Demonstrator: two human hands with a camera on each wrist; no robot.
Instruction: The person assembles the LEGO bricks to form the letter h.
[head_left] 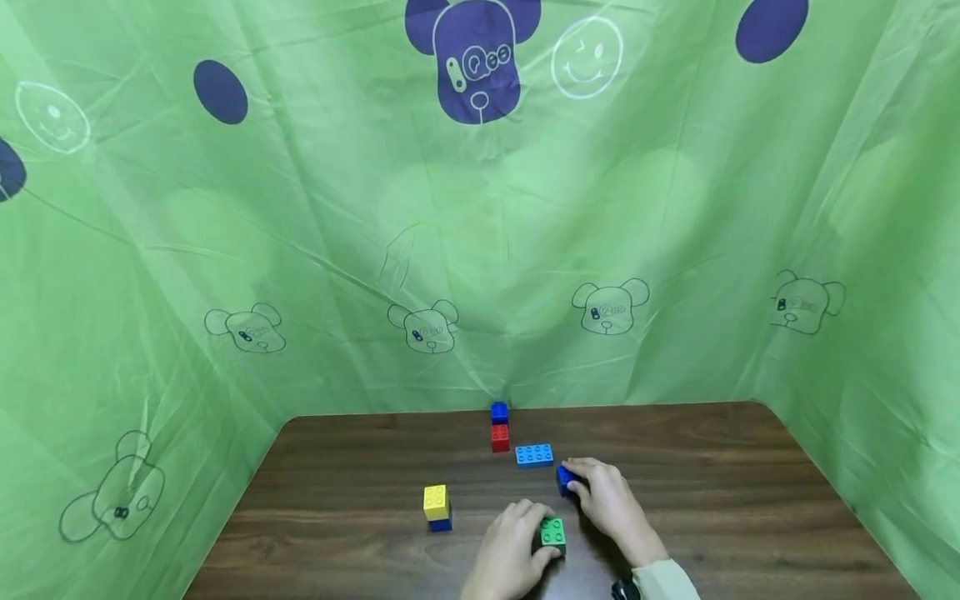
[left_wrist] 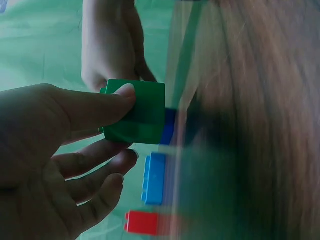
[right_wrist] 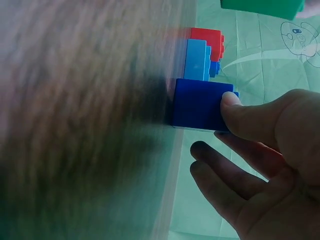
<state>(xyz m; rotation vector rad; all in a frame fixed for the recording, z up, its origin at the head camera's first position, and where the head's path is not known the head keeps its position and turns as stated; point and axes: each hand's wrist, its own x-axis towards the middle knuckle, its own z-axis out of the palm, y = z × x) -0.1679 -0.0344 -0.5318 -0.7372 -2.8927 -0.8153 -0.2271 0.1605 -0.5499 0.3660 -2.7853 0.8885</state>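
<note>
Left hand [head_left: 510, 546] is pinching the green brick [head_left: 552, 531], right hand [head_left: 609, 498] the dark blue brick [head_left: 564, 481], at lower centre. Blue is perhaps touching the tabletop [head_left: 337, 517]; light, level grips should be serving best.

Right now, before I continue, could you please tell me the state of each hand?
Left hand: closed, pinching the green block.
Right hand: closed, pinching a dark blue block.
</note>
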